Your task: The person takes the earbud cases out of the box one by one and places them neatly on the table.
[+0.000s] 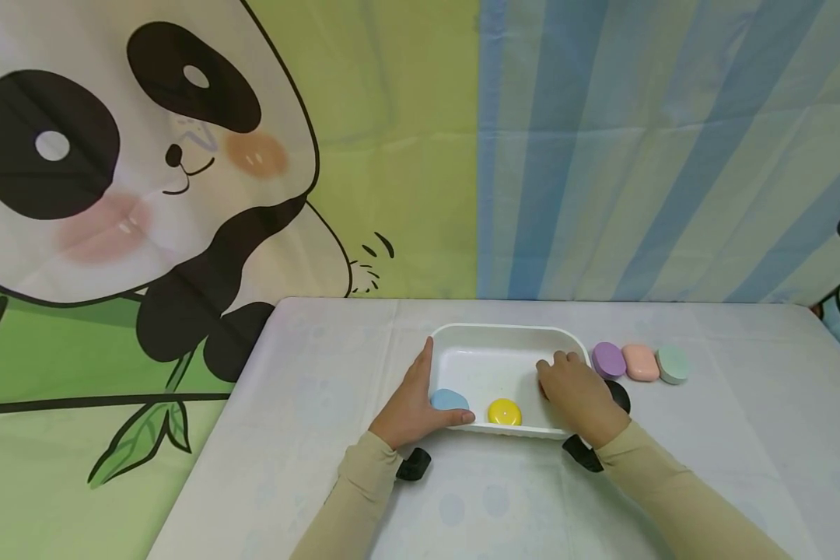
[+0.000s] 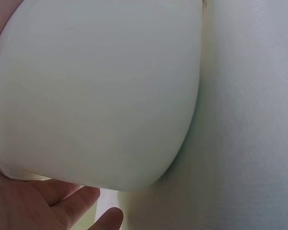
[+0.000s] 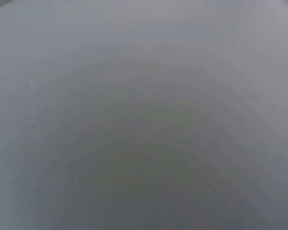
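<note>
My left hand (image 1: 414, 404) grips the near left corner of a white tray (image 1: 497, 330), the thumb over the front rim and the fingers along the outer left wall. In the left wrist view the tray's wall (image 2: 96, 96) fills much of the picture, with my fingers (image 2: 72, 206) against it. My right hand (image 1: 579, 395) reaches into the tray's right side, fingers bent downward; whatever lies under them is hidden. Inside, a light blue soap-like piece (image 1: 449, 399) rests by my left thumb, and a round yellow piece (image 1: 505, 412) sits near the front wall.
Right of the tray, a purple piece (image 1: 609, 360), a pink rounded square (image 1: 640, 363) and a mint green piece (image 1: 672, 365) stand in a row on the white-covered table (image 1: 728, 435). Behind the table hangs a panda-printed cloth (image 1: 406, 155). The right wrist view shows only a blurred pale surface.
</note>
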Tool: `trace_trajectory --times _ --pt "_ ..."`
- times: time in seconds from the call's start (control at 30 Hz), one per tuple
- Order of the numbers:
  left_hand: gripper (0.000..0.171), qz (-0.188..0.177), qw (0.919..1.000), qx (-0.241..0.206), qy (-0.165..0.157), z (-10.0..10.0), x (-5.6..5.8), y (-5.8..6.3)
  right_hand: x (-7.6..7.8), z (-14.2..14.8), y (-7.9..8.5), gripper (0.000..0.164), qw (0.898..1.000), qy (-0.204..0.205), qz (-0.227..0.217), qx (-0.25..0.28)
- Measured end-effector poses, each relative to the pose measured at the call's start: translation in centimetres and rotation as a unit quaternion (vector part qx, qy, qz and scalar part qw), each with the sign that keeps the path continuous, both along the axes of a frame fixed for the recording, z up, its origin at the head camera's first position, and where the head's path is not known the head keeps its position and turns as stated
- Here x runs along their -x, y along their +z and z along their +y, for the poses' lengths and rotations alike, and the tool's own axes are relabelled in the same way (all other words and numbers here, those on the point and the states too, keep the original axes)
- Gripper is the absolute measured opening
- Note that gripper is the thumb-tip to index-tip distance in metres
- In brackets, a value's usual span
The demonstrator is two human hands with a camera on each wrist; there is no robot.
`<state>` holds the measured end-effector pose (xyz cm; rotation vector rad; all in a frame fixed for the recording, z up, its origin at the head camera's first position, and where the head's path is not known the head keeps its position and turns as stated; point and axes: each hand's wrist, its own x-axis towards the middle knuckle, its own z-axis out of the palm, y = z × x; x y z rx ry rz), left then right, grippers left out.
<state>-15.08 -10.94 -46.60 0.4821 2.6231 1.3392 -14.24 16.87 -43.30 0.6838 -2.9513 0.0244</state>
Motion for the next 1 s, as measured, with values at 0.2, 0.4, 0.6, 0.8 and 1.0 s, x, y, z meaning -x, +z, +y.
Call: trace_trajectory --times 0.2,0.4,0.6,0.8,1.0 --pt "0.136 0.003 1.0000 0.001 -0.002 0.00 0.12 -0.11 0.11 0.09 0.40 0.018 0.999 -0.007 -0.033 0.001" --pt "0.136 0.002 1.0000 0.003 -0.001 0.02 0.09 -0.03 0.34 0.14 0.33 0.020 0.999 -0.014 -0.044 0.017" --pt "0.136 0.005 1.0000 0.006 -0.002 0.03 0.12 -0.17 0.63 0.28 0.20 0.040 0.995 -0.044 -0.083 0.045" --pt "0.136 0.007 0.9999 0.009 0.000 0.04 0.15 -0.24 0.45 0.55 0.31 0.042 0.993 -0.036 -0.059 0.093" --pt "0.136 0.004 0.9999 0.011 0.001 0.03 0.09 -0.11 -0.05 0.91 0.77 0.047 0.991 -0.024 -0.044 0.124"
